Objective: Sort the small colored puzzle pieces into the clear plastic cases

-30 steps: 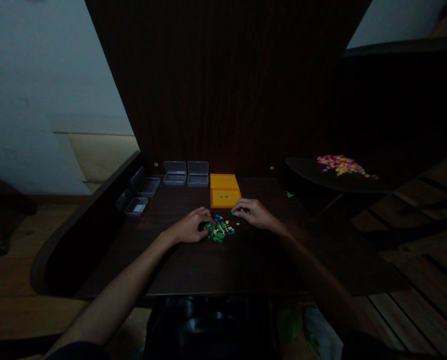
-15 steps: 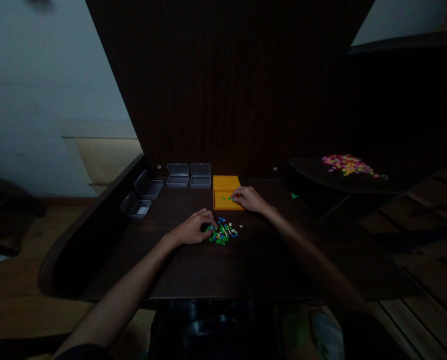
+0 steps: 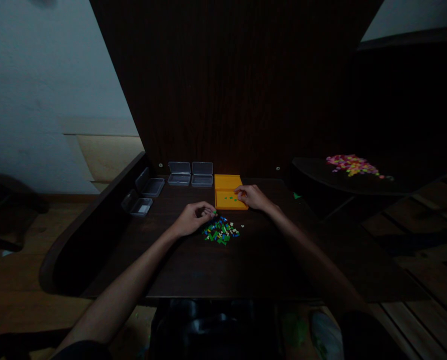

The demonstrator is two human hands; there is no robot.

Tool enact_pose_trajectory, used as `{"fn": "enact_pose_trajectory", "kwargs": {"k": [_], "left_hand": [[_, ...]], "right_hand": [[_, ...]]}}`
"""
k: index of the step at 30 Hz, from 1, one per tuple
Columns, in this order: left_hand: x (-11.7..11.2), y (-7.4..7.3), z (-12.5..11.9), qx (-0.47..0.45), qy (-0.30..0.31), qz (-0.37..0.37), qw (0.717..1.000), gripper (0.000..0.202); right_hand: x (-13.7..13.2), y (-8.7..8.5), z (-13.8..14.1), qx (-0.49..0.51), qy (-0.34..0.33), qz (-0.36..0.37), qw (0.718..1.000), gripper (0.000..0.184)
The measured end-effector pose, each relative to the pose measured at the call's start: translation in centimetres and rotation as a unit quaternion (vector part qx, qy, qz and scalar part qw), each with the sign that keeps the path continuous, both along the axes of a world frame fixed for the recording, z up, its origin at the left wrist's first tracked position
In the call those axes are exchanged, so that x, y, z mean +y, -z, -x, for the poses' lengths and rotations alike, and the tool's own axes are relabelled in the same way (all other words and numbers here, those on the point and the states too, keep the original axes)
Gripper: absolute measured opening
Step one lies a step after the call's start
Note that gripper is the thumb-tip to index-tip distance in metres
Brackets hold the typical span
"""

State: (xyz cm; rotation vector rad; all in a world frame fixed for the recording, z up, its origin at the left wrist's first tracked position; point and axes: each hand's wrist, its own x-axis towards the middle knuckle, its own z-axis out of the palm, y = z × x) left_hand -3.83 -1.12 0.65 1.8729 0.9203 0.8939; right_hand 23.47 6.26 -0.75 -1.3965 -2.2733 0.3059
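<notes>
A small heap of tiny building bricks, mostly green with some white, blue and yellow, lies on the dark desk. My left hand is just above the heap's left edge, with a green brick pinched at its fingertips. My right hand is over the right side of a yellow open box. Its fingers are bent and slightly apart, and I see nothing between them. Several green bricks lie spaced out inside the box, near the right fingertips.
Clear plastic cases with raised lids stand at the back, one case beside another case. More cases are along the left panel. A pile of pink and yellow pieces lies on a side shelf at right.
My left hand has lifted off the heap with a green brick. My right hand has let go of a green brick in the yellow box and drawn slightly back up and right.
</notes>
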Motion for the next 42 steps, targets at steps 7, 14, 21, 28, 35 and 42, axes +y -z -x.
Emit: {"fn": "enact_pose_trajectory", "kwargs": {"k": [7,14,21,28,35,42], "left_hand": [[0.6,0.3,0.2,-0.058,-0.026,0.060,0.996,0.034],[1.0,0.4,0.2,-0.057,-0.059,0.061,0.995,0.042],[1.1,0.8,0.2,-0.071,-0.049,0.064,0.994,0.047],[1.1,0.5,0.3,-0.064,-0.012,0.061,0.996,0.045],[0.9,0.2,0.4,-0.040,0.003,0.055,0.998,0.046],[1.2,-0.2,1.4,0.069,0.021,-0.002,0.997,0.034]], "right_hand": [[-0.2,-0.4,0.0,0.003,0.008,0.004,1.000,0.034],[-1.6,-3.6,0.3,0.050,-0.048,-0.049,0.996,0.030],[-5.3,-5.3,4.5,0.078,-0.208,-0.010,0.975,0.023],[-5.7,-4.9,6.3,0.074,-0.242,-0.024,0.967,0.023],[-5.4,-4.8,6.9,0.072,-0.231,-0.020,0.970,0.016],[-3.8,-5.4,5.4,0.053,-0.179,-0.021,0.982,0.013]]}}
